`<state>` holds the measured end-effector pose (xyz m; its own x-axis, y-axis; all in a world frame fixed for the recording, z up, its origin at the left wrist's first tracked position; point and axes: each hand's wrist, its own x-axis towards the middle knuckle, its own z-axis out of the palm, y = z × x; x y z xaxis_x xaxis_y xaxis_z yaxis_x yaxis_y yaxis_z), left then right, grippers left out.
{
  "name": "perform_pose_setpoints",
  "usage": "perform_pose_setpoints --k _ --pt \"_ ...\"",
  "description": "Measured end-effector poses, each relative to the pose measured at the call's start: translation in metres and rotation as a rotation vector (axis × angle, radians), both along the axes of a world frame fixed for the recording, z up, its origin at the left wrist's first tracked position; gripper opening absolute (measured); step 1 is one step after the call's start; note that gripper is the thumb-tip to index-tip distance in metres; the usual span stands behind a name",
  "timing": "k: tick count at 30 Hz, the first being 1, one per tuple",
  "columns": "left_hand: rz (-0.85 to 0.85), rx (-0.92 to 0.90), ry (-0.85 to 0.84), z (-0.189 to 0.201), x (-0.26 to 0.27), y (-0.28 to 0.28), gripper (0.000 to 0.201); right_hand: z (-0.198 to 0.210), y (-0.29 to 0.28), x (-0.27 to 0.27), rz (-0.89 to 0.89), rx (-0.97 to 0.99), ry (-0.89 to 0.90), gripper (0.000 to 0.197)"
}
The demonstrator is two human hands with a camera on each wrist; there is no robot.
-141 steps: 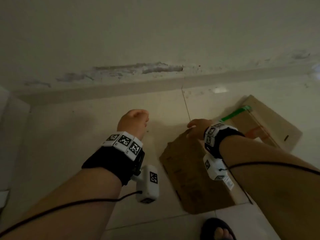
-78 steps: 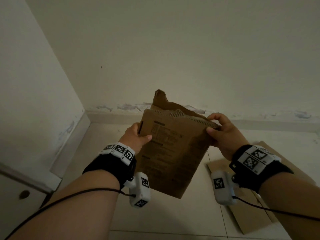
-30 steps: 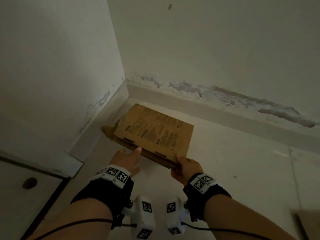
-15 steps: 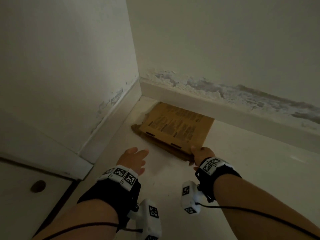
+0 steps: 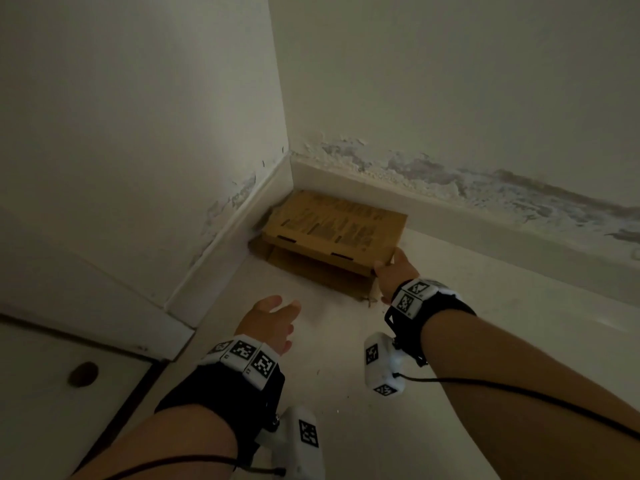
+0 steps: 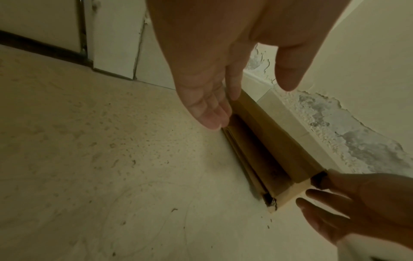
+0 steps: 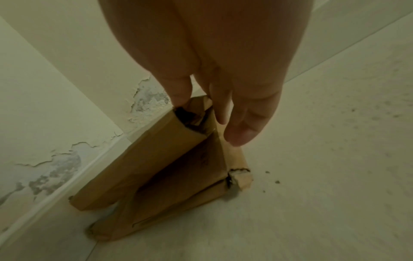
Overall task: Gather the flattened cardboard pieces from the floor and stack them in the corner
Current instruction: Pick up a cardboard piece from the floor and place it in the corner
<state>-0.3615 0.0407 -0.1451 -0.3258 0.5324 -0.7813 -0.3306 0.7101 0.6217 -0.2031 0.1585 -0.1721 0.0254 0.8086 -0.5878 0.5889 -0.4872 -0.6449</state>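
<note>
cardboard piece (image 5: 336,227) sits in the corner, near edge propped up. my right hand (image 5: 394,271) pinches that edge; left hand (image 5: 272,322) slack, off it. letting go fast, it may slide out.

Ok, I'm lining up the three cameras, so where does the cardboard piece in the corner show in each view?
Head: the cardboard piece lies at centre, in the corner, right hand at its near right corner.
Left wrist: cardboard at centre right, seen edge-on, beyond the left hand.
Right wrist: cardboard at lower centre, under the fingertips.
Shared landmark: the peeling paint above the skirting behind it.
</note>
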Motion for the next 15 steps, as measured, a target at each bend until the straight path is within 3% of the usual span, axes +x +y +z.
perform_pose_setpoints --k 8,15 --pt "-0.023 0.019 0.017 0.001 0.006 -0.001 0.051 0.012 -0.001 0.009 0.004 -0.070 -0.017 0.077" --pt "-0.047 0.069 0.059 0.021 0.036 0.007 0.051 0.016 -0.018 0.044 -0.054 -0.116 0.037 0.080"
